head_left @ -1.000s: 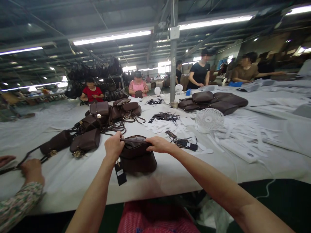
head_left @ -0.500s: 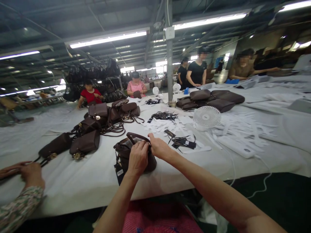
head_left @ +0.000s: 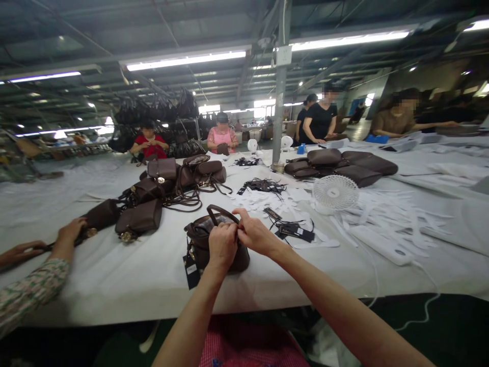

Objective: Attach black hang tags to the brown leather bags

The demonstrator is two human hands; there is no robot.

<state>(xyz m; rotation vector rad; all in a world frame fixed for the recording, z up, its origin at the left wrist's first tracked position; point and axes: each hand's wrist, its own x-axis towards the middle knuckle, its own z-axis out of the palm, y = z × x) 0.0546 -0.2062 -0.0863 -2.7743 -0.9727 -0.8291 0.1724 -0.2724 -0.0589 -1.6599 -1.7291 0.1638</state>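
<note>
A dark brown handbag [head_left: 199,243] stands upright on the white-covered table in front of me, its top open and a pale lining showing. Its handle [head_left: 218,210] arches up over the opening. My left hand [head_left: 222,244] is closed on the near rim of the bag. Against its fingers, my right hand [head_left: 255,233] pinches the rim at the right side; the exact bit between the fingertips is hidden. From the bag's left side hangs a black tag [head_left: 191,271] with a white label.
Brown bags [head_left: 138,219] are heaped at left, where a co-worker's hands [head_left: 69,237] grip one. More brown bags [head_left: 357,165] lie back right. Black tags [head_left: 295,232], a white fan [head_left: 335,193], white strips [head_left: 397,216] and a white cable [head_left: 426,275] are on the right.
The view has shifted, so the scene sits further right. My hands stay at the bag's rim, with little visible change. The co-worker's hand at left has moved up to a brown bag.
</note>
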